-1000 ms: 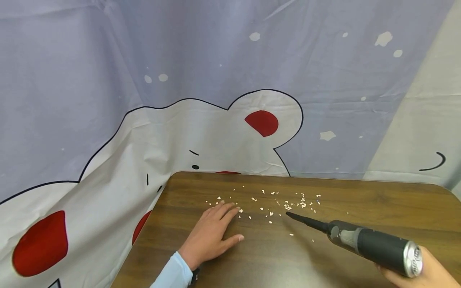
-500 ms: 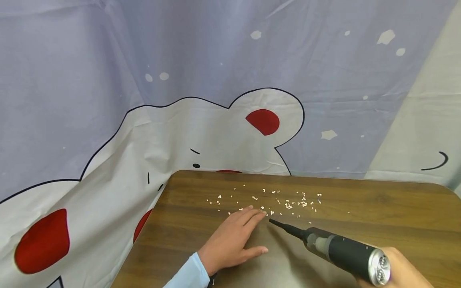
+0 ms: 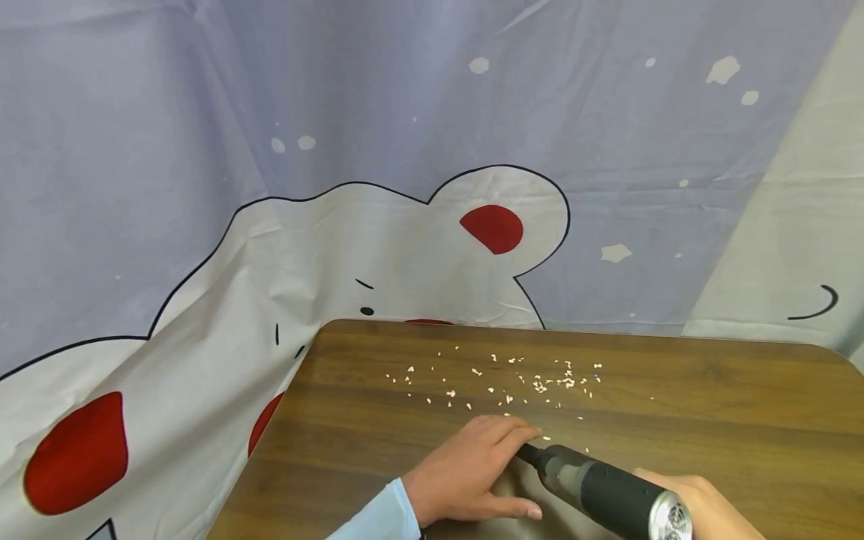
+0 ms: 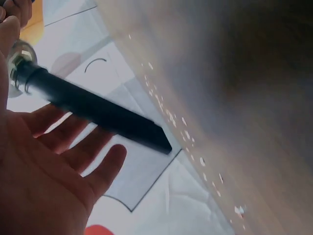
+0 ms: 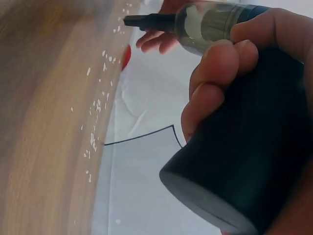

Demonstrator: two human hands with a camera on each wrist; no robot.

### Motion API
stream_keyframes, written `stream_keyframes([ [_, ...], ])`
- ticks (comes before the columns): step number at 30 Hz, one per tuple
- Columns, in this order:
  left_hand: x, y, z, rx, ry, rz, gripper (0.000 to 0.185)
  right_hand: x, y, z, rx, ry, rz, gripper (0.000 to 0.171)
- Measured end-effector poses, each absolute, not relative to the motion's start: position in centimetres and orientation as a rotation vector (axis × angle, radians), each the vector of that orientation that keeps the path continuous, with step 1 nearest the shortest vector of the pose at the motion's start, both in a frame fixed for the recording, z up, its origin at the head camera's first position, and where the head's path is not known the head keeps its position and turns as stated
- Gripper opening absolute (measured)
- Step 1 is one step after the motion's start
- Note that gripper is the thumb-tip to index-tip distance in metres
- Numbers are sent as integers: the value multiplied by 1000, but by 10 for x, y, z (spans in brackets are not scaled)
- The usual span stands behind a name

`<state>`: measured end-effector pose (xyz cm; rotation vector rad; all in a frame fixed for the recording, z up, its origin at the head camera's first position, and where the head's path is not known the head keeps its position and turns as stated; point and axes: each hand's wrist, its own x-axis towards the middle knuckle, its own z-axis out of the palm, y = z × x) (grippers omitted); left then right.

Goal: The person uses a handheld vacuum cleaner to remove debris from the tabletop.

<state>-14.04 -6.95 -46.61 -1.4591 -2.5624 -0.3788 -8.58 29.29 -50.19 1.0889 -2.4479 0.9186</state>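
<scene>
A black handheld vacuum cleaner (image 3: 610, 493) with a clear dust chamber (image 5: 215, 23) is gripped by my right hand (image 3: 705, 506), whose fingers curl round its body in the right wrist view. Its narrow black nozzle (image 4: 98, 110) points leftward, close to my left hand (image 3: 469, 472). The fingers of that hand are loosely extended beside the nozzle; whether they touch it, I cannot tell. In the head view the left hand hides the nozzle's tip. Small white scraps (image 3: 540, 387) lie scattered on the wooden table (image 3: 351, 435), beyond both hands.
A curtain (image 3: 378, 90) with cartoon bears and pale stars hangs behind the table's far edge. Its folds also come down along the table's left side. A few stray scraps (image 3: 547, 438) lie nearer the hands.
My left hand has moved right and toward me, away from the scraps to the nozzle. The right hand has brought the vacuum cleaner left and nearer. The two now meet in the head view.
</scene>
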Motion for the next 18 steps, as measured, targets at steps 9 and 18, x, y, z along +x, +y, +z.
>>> stream_keyframes([
  [9, -136, -58, -470, -1555, -2603, -518, 82, -74, 265, -493, 994, -2553, 891, 58],
  [18, -137, -58, -473, -1556, -2623, -574, 51, -68, 264, -494, 908, -2725, 686, 66],
])
